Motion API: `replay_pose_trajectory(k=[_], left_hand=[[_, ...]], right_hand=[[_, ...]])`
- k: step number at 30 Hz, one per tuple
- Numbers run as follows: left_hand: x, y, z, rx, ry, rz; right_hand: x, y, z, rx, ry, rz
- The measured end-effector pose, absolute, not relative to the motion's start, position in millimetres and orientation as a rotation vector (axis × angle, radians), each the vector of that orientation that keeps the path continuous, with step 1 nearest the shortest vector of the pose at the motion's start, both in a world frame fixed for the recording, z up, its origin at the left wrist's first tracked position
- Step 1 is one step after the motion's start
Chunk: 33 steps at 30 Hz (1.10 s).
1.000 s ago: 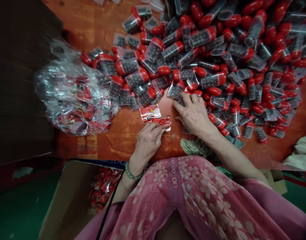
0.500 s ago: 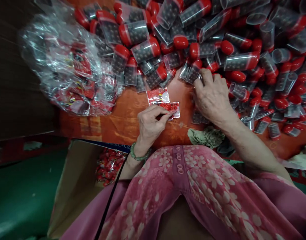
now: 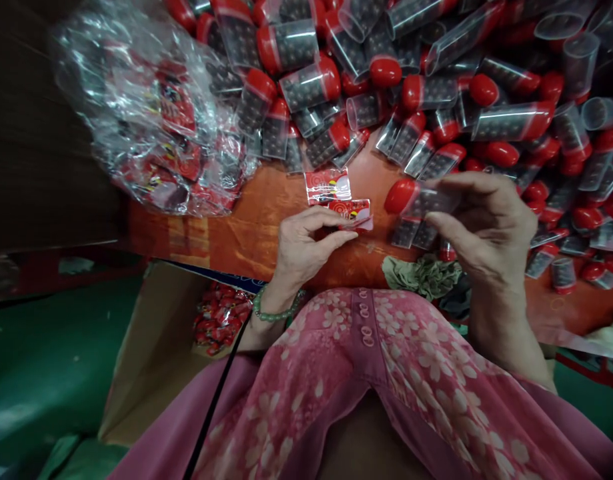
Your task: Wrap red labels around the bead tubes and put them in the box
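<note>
My left hand, with a green bead bracelet, is closed in a pinch at the edge of a small red printed packet on the orange table. Another red packet lies just behind it, flat and shiny. Over the table to the right, my right hand grips a clear plastic tube with a rounded red end between thumb and fingers. The red end points left toward the packets; fingers cover part of the tube. Beneath it lie a few dark dotted clear tubes.
A large heap of red-ended clear tubes fills the back and right. At left is a clear plastic bag of red packets. A crumpled green cloth lies at the front edge. Below stands an open cardboard box with red packets.
My right hand has come from the heap toward me, bringing a red-ended tube. My left hand stays at the packet, its fingertips shifted slightly. The view has shifted a little.
</note>
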<state>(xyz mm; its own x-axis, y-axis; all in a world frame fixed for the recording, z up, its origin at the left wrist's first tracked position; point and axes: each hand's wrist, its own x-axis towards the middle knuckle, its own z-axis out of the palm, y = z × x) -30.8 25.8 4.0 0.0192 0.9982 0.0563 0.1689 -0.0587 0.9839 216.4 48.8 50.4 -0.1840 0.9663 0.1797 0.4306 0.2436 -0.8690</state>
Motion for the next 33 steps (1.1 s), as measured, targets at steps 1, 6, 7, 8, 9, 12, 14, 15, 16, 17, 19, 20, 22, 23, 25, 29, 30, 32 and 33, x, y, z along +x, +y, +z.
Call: replay_pose_trajectory(k=[1,6,7,8,9,12,14,15,16,17,19,20,22,23,25,29,30,32,33], left_hand=[[-30.7,25.5,4.0,1.37,1.286,1.151],[-30.4,22.3,6.1,1.357,1.227,1.183],[-30.8,21.5,6.7,1.363,1.23,1.184],[-31.3,20.7,7.2,1.371,1.235,1.183],[-32.0,20.0,7.5,1.38,1.241,1.179],[-33.5,18.6,6.8,1.423,1.251,1.152],[-33.5,17.8,5.4,1.463,1.241,1.134],[-33.2,17.3,4.7,1.482,1.233,1.121],[-32.7,16.9,3.9,1.497,1.227,1.108],[-32.2,16.4,3.0,1.508,1.221,1.095],[-31.5,15.4,1.3,1.526,1.215,1.064],[-31.5,15.1,0.4,1.533,1.21,1.051],[-32.7,14.9,-1.4,1.547,1.198,1.026],[-33.7,15.0,-2.2,1.552,1.193,1.008],[-36.2,15.6,-3.4,1.549,1.185,0.966],[-39.1,16.8,-4.0,1.485,1.148,0.836],[-39.0,16.9,-4.0,1.456,1.135,0.795],[-38.0,17.3,-4.0,1.383,1.103,0.718],[-37.1,17.6,-4.0,1.347,1.084,0.688]], right_hand=[[214.5,45.2,50.0,-1.267,-1.76,0.91],[206.4,43.1,50.4,-1.116,-1.9,0.891],[205.8,43.7,51.4,-1.088,-1.935,0.894],[205.7,44.2,52.6,-1.066,-1.97,0.893],[206.1,44.4,53.7,-1.052,-2.002,0.891],[208.7,44.1,57.4,-1.058,-2.091,0.902],[210.4,44.5,60.2,-1.065,-2.165,0.94],[210.9,45.2,61.6,-1.06,-2.208,0.969],[211.1,46.3,62.9,-1.048,-2.254,1.0],[211.1,47.8,63.9,-1.034,-2.303,1.032],[210.5,51.2,64.6,-1.0,-2.381,1.097],[210.2,53.0,64.2,-0.991,-2.398,1.127],[209.6,56.1,62.0,-0.987,-2.388,1.185],[209.5,57.6,60.7,-0.986,-2.366,1.212],[209.7,60.3,58.3,-0.99,-2.311,1.257],[209.3,65.1,57.7,-1.041,-2.236,1.302],[208.8,66.0,58.3,-1.046,-2.244,1.322],[207.3,67.4,59.2,-1.006,-2.287,1.404],[206.4,67.9,59.4,-0.984,-2.301,1.447]])
